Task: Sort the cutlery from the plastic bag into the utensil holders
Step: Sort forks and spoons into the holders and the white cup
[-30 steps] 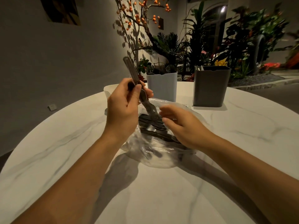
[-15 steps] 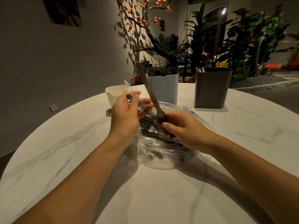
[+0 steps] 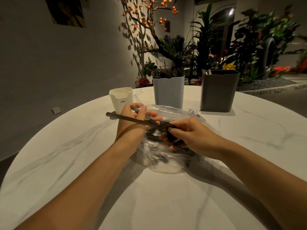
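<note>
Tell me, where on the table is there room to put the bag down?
The table is bare in front of the bag, between the two arms, and wide on the left toward the edge, and on the right below the grey holder. It is crowded behind the bag, by the white cup, the blue holder and a fork.

A crumpled clear plastic bag [image 3: 167, 156] of dark cutlery lies under the right hand [image 3: 191, 136], which pinches a long dark utensil [image 3: 132, 119] lying level across the left hand [image 3: 132, 120], with white [image 3: 121, 98], pale blue [image 3: 168, 92] and grey [image 3: 217, 92] utensil holders standing upright beyond both.
</note>
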{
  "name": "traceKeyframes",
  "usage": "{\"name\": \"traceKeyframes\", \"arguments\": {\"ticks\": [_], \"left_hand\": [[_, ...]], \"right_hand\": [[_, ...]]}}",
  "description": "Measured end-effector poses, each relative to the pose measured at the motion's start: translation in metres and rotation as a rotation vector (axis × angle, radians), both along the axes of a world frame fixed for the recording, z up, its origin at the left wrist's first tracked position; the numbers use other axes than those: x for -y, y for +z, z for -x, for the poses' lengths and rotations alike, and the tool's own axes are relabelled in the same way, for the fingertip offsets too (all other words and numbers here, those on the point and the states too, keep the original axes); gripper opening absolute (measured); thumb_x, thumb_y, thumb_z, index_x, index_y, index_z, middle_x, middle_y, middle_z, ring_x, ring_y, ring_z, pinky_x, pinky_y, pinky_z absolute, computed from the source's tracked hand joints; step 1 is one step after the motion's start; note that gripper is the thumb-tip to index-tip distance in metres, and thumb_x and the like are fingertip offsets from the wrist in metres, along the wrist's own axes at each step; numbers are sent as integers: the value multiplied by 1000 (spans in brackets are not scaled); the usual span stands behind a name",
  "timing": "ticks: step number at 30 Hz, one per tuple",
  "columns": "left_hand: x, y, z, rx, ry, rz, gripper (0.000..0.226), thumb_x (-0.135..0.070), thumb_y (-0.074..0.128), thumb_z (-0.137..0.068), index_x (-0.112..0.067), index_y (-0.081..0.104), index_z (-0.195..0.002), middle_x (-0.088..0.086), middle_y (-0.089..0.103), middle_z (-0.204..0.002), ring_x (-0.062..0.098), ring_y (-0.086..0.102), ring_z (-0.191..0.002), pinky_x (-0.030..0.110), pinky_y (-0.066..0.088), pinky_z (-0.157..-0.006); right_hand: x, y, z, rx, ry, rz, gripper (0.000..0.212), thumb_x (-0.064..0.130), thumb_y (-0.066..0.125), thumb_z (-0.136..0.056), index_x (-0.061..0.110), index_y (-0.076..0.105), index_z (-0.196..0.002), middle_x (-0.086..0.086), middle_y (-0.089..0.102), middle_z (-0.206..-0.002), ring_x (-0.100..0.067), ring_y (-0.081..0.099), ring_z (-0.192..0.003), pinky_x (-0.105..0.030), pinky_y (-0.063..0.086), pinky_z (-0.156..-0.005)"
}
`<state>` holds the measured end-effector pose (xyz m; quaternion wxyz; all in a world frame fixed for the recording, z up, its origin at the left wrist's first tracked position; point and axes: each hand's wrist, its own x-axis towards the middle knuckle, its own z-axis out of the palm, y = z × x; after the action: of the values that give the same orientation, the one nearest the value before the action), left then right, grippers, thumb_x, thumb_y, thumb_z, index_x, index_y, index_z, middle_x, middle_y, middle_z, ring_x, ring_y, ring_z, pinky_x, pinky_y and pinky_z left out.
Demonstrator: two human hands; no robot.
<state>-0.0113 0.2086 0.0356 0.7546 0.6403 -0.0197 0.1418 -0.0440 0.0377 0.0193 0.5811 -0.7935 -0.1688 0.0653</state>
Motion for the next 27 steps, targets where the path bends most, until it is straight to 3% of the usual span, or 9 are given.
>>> {"name": "traceKeyframes", "arguments": {"ticks": [2, 6, 10, 14, 18, 22, 27], "left_hand": [[-1, -1, 0, -8, -13, 76, 6, -13, 46, -106, -10, 49, -110, 13, 74, -84, 25, 75, -70, 37, 63, -66], [-9, -4, 2, 22, 48, 74, 14, -20, 47, -106, -10, 51, -115, 13, 73, -100, 23, 76, -84, 39, 62, -80], [-15, 1, 0, 25, 133, 103, 22, -18, 46, -106, -13, 48, -127, 12, 71, -109, 21, 76, -87, 34, 63, -78], [-15, 1, 4, 66, 121, 88, 26, -14, 41, -107, -18, 41, -133, 11, 72, -109, 20, 76, -88, 38, 61, -86], [-11, 2, 6, 93, 86, 105, 25, -12, 40, -107, -11, 47, -131, 12, 73, -106, 20, 76, -89, 33, 62, -79], [-7, 0, 10, 66, 24, 100, 23, -12, 42, -107, -1, 53, -124, 13, 75, -98, 22, 76, -87, 26, 61, -70], [7, -9, 21, 101, -28, -275, 22, -20, 47, -105, -8, 64, -98, 7, 74, -80, 18, 75, -69, 22, 59, -60]], "right_hand": [[-1, 3, 2, -22, 5, -47, 26, 16, 45, -105, 11, 70, -111, -6, 76, -95, -17, 73, -87, -27, 60, -70], [1, 9, 1, -129, -17, -203, 30, 17, 40, -107, 2, 65, -114, -22, 72, -101, -31, 72, -88, -38, 63, -70], [4, 13, 0, -174, -27, -194, 24, 15, 40, -106, 13, 65, -109, -20, 74, -98, -29, 72, -81, -37, 62, -64], [5, 14, -1, -230, -10, -143, 23, 14, 41, -106, 15, 58, -121, -19, 74, -100, -24, 71, -77, -33, 60, -62], [5, 13, -3, -230, -56, -189, 33, 10, 46, -103, 6, 56, -134, -18, 74, -91, -23, 72, -77, -31, 61, -64], [4, 15, -3, -177, -151, -294, 28, 5, 50, -100, 4, 61, -125, -16, 74, -86, -22, 74, -74, -27, 61, -62], [3, 16, -3, -101, -223, -364, 21, 7, 48, -102, 5, 66, -112, -11, 74, -78, -20, 73, -71, -28, 61, -65]]}}
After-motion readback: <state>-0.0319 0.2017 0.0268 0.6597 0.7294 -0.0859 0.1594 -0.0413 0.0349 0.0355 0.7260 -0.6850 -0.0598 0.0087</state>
